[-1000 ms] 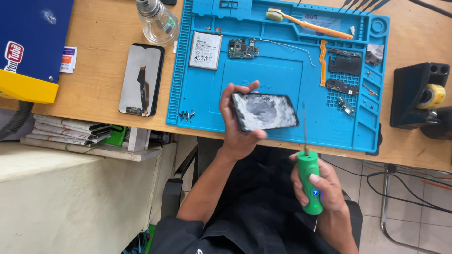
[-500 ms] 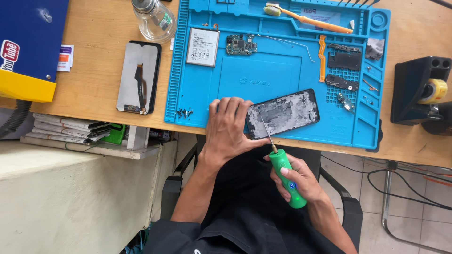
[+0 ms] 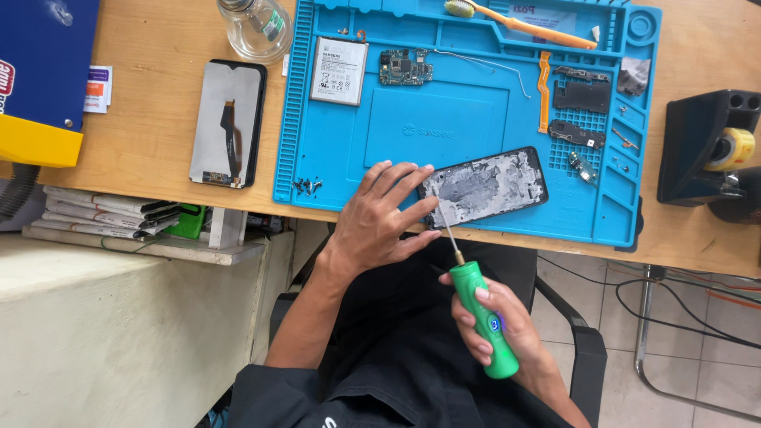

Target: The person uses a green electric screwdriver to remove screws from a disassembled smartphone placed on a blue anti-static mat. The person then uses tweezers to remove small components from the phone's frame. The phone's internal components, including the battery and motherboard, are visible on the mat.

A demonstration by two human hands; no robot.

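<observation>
Lowered since the earlier frame, the phone frame (image 3: 483,188) lies on the blue mat (image 3: 468,119) at the table edge; left hand (image 3: 376,218) fingers press its end, right hand (image 3: 495,321) fingers grip the green screwdriver (image 3: 483,329).

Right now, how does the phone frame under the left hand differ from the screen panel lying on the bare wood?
The phone frame lies on the blue mat, tilted, at the table's near edge; the screen panel lies off the mat, nearly upright in the view. The frame's face is covered in patchy grey residue; the panel is smooth grey with a dark ribbon cable. The left hand steadies the frame and the screwdriver tip meets it; nothing touches the panel. Both are flat, dark-edged rectangles.
</observation>
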